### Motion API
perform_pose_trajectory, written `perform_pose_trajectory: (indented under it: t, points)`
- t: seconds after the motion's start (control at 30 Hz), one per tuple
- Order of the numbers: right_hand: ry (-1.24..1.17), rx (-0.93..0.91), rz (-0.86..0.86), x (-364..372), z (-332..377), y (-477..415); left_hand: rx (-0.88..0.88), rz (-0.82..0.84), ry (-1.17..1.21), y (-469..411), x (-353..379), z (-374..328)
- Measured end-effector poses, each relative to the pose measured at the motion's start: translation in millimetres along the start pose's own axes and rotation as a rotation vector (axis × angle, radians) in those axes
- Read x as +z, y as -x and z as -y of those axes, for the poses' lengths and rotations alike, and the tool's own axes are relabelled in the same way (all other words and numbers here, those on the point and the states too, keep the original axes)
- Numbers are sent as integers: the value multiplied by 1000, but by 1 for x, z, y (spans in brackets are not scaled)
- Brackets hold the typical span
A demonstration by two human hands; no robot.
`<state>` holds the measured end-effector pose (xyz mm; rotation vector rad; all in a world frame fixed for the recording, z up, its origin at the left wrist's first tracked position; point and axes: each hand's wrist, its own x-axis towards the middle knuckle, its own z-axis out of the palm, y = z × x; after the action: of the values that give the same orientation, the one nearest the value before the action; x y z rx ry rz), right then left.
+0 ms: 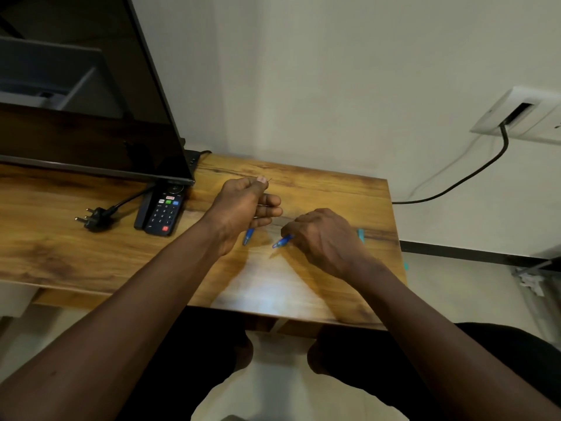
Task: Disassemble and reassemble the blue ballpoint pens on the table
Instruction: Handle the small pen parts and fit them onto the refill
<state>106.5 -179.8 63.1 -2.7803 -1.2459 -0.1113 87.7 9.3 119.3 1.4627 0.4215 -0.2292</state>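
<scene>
My left hand (243,208) is curled into a fist above the wooden table (91,238), gripping a blue pen (248,236) whose tip pokes out below the palm; a thin dark refill end shows by the thumb at the top. My right hand (324,238) rests lower to the right and grips a second blue pen (282,242), its pointed tip aimed left just above the table. A light blue pen part (360,234) lies on the table just behind my right hand, mostly hidden.
A black remote (164,212) lies to the left of my hands, beside a black plug (94,220) with its cord. A dark screen (91,86) stands at the back left. A wall socket (516,113) with a cable is at the right. The table's right edge is close to my right hand.
</scene>
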Motion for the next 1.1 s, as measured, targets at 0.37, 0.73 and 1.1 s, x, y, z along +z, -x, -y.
perform_pose_trajectory:
  t: [0.37,0.73,1.1]
  points:
    - [-704,701,-194,-13,-25,2,-56,23,-23,-8,8,3]
    - [-1725,1247,-250,-33,-30,4,-15,171,-229,5,31,7]
    - [-2231,1343,-552,-43,-40,3,82,121,-166,16,72,5]
